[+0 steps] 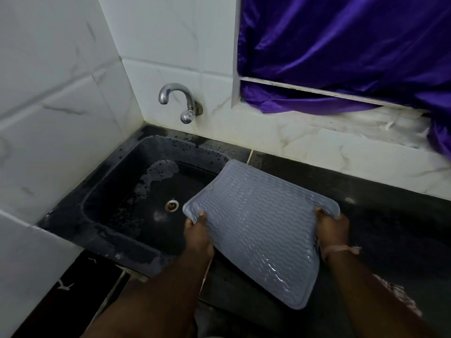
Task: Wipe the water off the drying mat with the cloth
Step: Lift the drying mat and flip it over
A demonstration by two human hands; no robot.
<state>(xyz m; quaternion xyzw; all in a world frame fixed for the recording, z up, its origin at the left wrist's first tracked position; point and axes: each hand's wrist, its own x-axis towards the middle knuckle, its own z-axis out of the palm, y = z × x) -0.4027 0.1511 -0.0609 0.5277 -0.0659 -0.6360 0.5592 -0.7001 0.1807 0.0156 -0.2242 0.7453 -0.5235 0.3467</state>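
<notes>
A grey silicone drying mat (256,223) with wavy ridges is lifted off the dark counter, and water glistens on its lower part. My left hand (197,234) grips its left corner, which hangs over the sink's right edge. My right hand (333,226) grips its right corner. A pale patterned cloth (400,296) lies on the counter behind my right forearm, mostly hidden.
A black sink (136,191) with a drain (172,205) and a patch of foam sits at the left. A chrome tap (180,101) sticks out of the white tiled wall. A purple curtain (341,50) hangs over the ledge at the back right. Dark counter (390,215) runs rightward.
</notes>
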